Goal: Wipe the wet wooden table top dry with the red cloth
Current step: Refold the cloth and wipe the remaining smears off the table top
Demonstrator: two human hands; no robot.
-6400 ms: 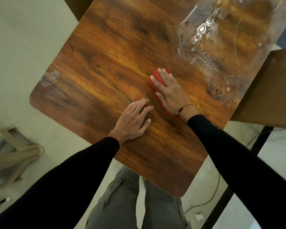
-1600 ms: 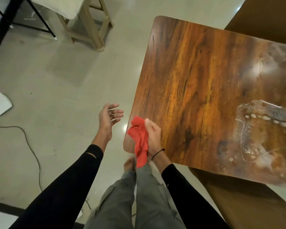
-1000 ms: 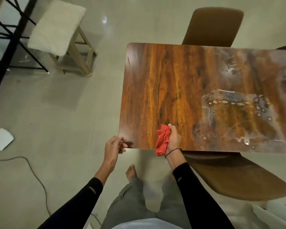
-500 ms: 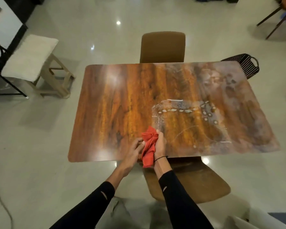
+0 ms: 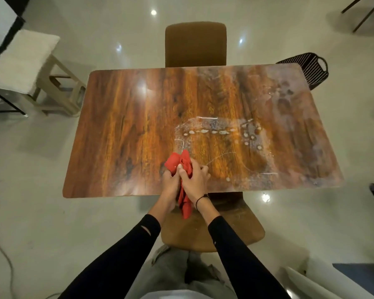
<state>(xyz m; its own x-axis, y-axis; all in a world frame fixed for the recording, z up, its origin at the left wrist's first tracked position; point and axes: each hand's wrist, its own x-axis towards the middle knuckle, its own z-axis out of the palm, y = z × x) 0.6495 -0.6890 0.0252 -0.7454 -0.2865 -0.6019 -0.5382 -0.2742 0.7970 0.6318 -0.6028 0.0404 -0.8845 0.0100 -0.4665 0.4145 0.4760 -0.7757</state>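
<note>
The wooden table top (image 5: 125,130) fills the middle of the head view. Its left half looks dry; water streaks and droplets (image 5: 220,132) cover the centre and right half. The red cloth (image 5: 179,162) is bunched up over the near edge, one end hanging down below the table. My left hand (image 5: 170,182) and my right hand (image 5: 194,180) both grip the cloth, side by side, just left of the wet patch.
A brown chair (image 5: 195,44) stands at the far side and another brown chair (image 5: 225,229) at the near side below my arms. A cushioned stool (image 5: 24,61) is at the left, a black wire basket (image 5: 307,67) at the far right corner.
I have walked round from the table's corner to its long side. My left hand came in from the air and now grips the cloth together with my right hand.
</note>
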